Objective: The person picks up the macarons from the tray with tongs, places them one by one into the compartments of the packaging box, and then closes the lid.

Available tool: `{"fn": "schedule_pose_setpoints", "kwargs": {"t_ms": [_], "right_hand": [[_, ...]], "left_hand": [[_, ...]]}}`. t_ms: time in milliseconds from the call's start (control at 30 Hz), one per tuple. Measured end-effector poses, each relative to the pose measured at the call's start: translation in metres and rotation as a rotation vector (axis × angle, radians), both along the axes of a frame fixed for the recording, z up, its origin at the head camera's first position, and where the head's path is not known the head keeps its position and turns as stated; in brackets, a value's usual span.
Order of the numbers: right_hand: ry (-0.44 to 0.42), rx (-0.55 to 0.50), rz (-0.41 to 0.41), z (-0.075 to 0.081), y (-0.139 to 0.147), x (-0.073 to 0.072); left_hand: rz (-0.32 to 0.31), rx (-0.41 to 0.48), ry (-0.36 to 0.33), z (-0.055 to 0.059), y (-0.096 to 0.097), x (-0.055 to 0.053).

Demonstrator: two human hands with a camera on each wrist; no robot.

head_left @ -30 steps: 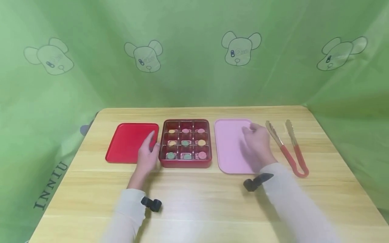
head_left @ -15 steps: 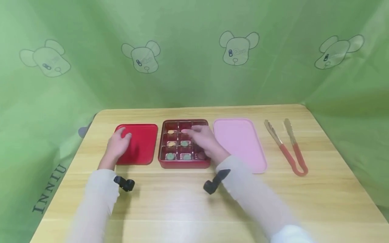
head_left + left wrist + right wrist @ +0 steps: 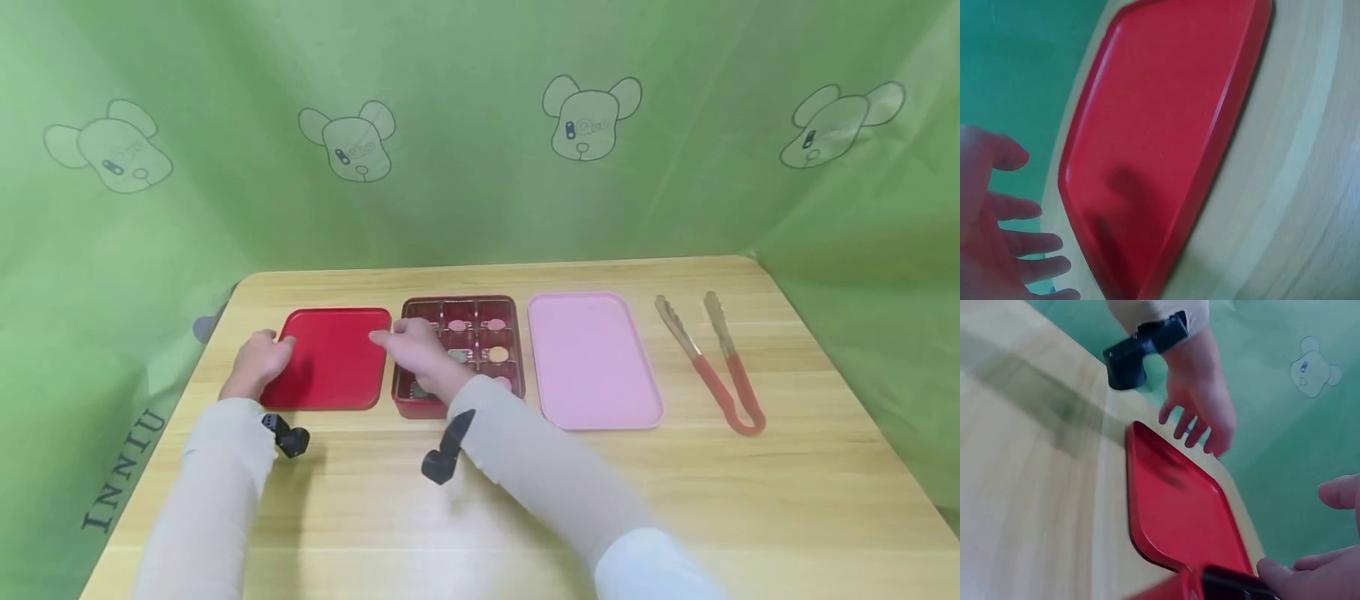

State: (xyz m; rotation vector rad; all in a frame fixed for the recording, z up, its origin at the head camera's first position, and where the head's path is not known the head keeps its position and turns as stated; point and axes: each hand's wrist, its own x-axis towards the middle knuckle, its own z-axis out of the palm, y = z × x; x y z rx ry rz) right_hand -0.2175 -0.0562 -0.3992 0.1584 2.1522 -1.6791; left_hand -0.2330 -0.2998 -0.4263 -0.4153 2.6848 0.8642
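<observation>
A flat red lid (image 3: 337,358) lies rim up on the table, left of a dark red box (image 3: 420,411) divided into small compartments. At the lid's left edge is my left hand (image 3: 257,364), its fingers spread and holding nothing. In the left wrist view, its fingertips (image 3: 1047,269) are apart from the lid's rim. My right hand (image 3: 416,346) reaches over the box's left side toward the lid, thumb and fingers parted, with nothing in it. It hides some compartments; in others sit round pink (image 3: 497,325), yellow (image 3: 498,354) and green pieces.
Right of the box lies a pink tray (image 3: 592,358) with nothing on it. Farther right, metal tongs with red handles (image 3: 738,392) rest spread apart. A green curtain (image 3: 480,208) stands behind and beside the wooden table (image 3: 787,517).
My right hand has swept left from the pink tray, across the box, to the lid's right side. My left hand has moved from beside the box to the lid's left edge.
</observation>
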Motion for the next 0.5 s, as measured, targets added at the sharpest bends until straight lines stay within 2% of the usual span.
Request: {"fn": "schedule_pose_setpoints", "kwargs": {"t_ms": [167, 333, 500], "right_hand": [[-0.05, -0.043, -0.002, -0.005, -0.023, -0.001], [-0.089, -0.02, 0.016, -0.011, -0.037, -0.002], [-0.118, 0.036, -0.02, -0.02, -0.053, -0.005]], "left_hand": [[-0.035, -0.038, -0.042, 0.0, -0.005, 0.001], [-0.049, -0.053, -0.048, -0.001, -0.006, 0.0], [-0.051, -0.075, -0.051, -0.003, -0.008, -0.001]]}}
